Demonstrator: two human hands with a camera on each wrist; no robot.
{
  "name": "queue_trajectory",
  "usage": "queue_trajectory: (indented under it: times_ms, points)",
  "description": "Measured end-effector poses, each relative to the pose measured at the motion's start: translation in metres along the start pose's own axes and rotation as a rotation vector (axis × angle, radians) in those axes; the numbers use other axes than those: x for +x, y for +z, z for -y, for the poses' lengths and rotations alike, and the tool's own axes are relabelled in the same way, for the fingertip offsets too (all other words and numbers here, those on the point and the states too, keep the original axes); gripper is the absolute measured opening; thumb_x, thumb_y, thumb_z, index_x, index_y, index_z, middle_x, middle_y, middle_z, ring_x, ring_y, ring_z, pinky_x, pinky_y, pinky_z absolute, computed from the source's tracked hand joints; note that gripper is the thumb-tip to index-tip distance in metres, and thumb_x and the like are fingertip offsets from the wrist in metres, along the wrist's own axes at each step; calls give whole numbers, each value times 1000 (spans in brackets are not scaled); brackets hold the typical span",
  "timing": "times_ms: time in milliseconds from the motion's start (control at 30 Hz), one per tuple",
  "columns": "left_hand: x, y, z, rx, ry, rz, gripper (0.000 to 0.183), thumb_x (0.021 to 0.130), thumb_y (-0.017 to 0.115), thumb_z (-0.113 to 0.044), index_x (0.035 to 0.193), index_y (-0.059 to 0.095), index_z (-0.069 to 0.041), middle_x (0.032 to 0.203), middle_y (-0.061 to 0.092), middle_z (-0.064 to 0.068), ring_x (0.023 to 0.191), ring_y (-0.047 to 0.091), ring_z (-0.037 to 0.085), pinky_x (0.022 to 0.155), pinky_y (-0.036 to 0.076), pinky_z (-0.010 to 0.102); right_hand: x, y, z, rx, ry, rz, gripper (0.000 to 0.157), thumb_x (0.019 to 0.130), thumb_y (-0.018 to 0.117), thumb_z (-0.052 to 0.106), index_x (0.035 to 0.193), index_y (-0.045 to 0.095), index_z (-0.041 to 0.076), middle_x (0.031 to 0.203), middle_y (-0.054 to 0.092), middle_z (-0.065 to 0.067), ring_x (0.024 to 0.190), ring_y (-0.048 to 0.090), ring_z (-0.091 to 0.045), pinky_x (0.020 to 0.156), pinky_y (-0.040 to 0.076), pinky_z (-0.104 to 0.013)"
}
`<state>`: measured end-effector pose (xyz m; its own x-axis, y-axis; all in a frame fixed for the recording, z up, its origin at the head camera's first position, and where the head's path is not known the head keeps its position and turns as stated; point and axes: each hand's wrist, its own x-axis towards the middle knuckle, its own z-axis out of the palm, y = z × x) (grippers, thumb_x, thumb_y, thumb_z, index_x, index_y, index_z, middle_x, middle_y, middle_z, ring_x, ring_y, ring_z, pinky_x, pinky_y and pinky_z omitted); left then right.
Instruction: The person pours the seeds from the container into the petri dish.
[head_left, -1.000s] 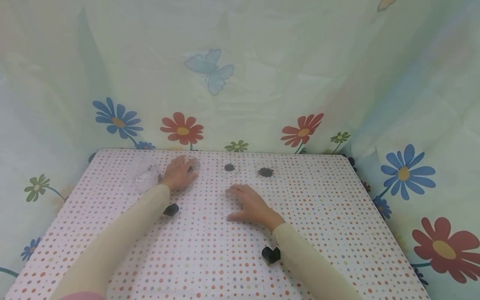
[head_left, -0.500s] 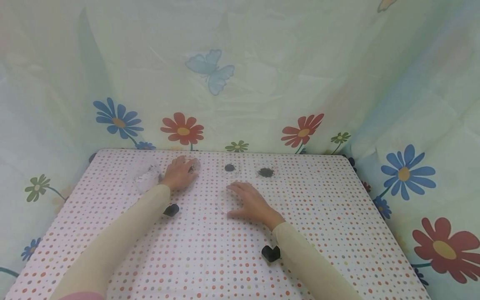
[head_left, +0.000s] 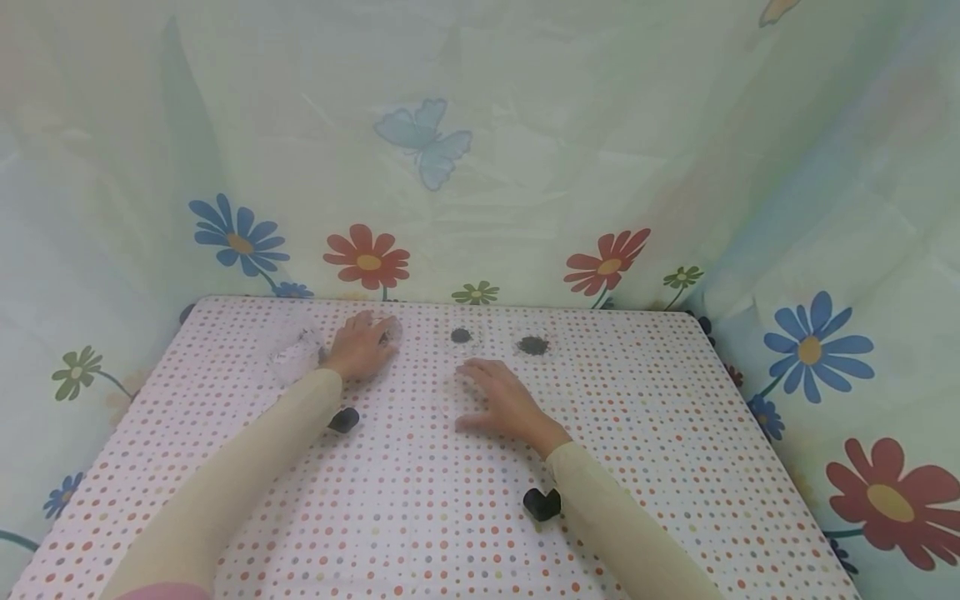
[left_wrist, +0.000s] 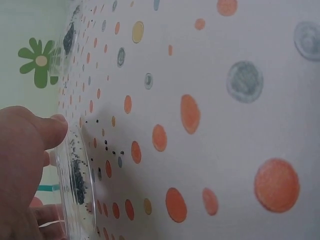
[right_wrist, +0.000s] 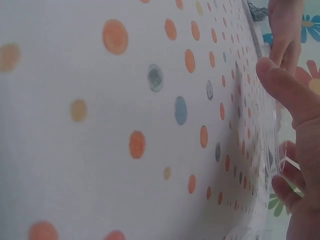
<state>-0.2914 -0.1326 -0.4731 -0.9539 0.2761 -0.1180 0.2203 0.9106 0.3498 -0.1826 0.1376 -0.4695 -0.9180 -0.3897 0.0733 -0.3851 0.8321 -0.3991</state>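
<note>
Toward the far left of the table, my left hand point(head_left: 363, 346) holds the rim of a clear shallow dish point(left_wrist: 80, 185) with black grains inside. Its thumb lies on the upper edge in the left wrist view. Loose black grains dot the cloth beside that dish. Nearer the middle, my right hand point(head_left: 506, 406) grips a clear, round, shallow piece point(right_wrist: 270, 125) between thumb and fingers; whether it is a dish or a lid, I cannot tell. Two more clear dishes with black grains, a middle one point(head_left: 461, 335) and a right one point(head_left: 533, 345), stand along the back.
Crumpled clear plastic point(head_left: 296, 354) lies left of my left hand. A dotted cloth covers the table point(head_left: 420, 517), whose back edge meets a flowered curtain point(head_left: 510, 167). Black wrist-worn pieces show below the left sleeve point(head_left: 345, 419) and the right sleeve point(head_left: 542, 504).
My right hand has shifted slightly toward the back of the table with the clear piece, its fingers and thumb a little farther apart. The left hand stays at its dish.
</note>
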Motion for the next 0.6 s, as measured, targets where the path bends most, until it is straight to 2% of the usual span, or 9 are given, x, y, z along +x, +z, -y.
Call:
queue_trajectory:
  times_ms: [400, 600]
  points:
    - [-3, -1, -1, -12, -16, -2, 61, 96, 53, -40, 152, 31, -27, 161, 17, 16, 147, 16, 40, 117, 19, 63, 6, 0, -7, -35, 22, -37, 90, 70, 80, 52, 145, 43, 17, 152, 40, -8, 140, 37, -27, 117, 30, -50]
    - [1, 1, -2, 4, -24, -7, 61, 96, 54, -41, 151, 32, -28, 161, 18, 16, 147, 17, 39, 117, 19, 62, 10, -2, -11, -50, 41, -9, 86, 73, 78, 53, 144, 44, 18, 154, 38, -7, 142, 35, -27, 118, 29, -49]
